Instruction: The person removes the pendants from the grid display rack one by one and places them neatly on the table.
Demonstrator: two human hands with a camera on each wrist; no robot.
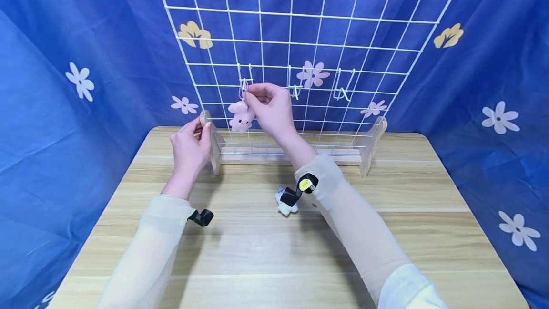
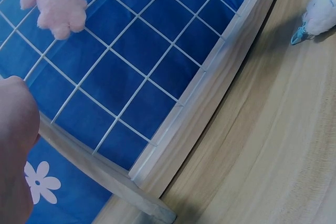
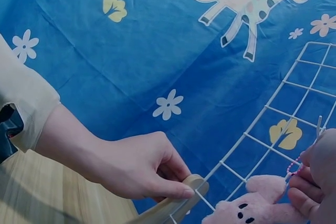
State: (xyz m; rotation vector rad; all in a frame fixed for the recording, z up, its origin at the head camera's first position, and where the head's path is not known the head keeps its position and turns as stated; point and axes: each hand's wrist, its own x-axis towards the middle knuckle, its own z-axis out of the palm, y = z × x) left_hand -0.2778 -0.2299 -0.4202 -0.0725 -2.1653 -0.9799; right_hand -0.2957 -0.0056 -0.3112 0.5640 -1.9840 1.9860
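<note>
A pink plush bunny keychain (image 1: 241,119) hangs in front of the white wire grid (image 1: 291,14), at its left hook (image 1: 244,81). My right hand (image 1: 272,108) pinches the keychain's pink bead chain (image 1: 240,92) between thumb and fingertips, right at that hook. In the right wrist view, the bunny's face (image 3: 244,211) shows just below these fingers. My left hand (image 1: 190,146) grips the top of the stand's left wooden leg (image 1: 215,159), its thumb on the near side. Part of this hand fills the left edge of the left wrist view.
Two more hooks (image 1: 296,92) hang on the grid, the farther one (image 1: 341,93) to the right. A whitish plush keychain (image 1: 286,209) lies on the wooden table (image 1: 249,261), partly covered by the right wrist camera (image 1: 291,197). Blue flowered cloth (image 1: 34,123) surrounds the table.
</note>
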